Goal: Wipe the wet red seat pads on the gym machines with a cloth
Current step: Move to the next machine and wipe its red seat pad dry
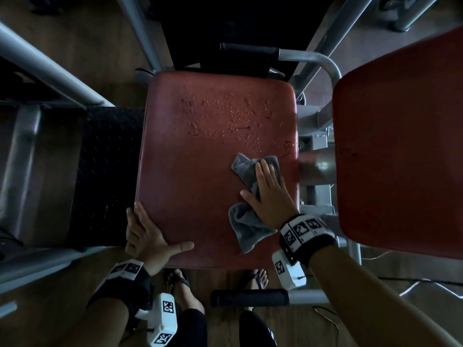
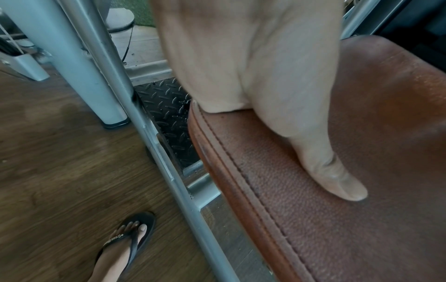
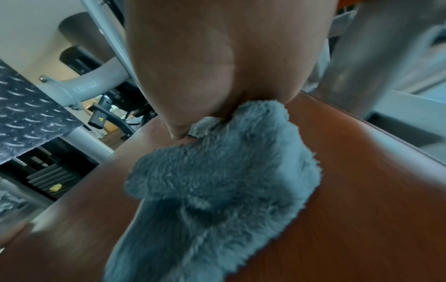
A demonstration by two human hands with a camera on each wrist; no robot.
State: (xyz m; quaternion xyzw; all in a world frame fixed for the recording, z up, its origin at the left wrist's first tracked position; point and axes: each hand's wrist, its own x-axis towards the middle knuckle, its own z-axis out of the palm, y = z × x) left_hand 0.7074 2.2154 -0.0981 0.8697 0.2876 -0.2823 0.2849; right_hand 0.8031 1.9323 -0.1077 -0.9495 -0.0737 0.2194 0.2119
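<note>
Just beyond my right hand [image 1: 269, 196], flat on the cloth [image 1: 246, 227], droplets [image 1: 225, 113] dot the seat pad [image 1: 190, 171]; my left hand [image 1: 145, 236] rests slack near-left.

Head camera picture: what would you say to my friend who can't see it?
A right hand presses a grey cloth flat on a red seat pad, seen from above. Water drops bead on its far half, and the left hand rests on its near left corner.

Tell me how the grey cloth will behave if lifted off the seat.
Probably floppy: the grey cloth lies crumpled in folds under the right hand. Likely light, its pile looks fluffy. It may grow heavier soaking up the droplets.
</note>
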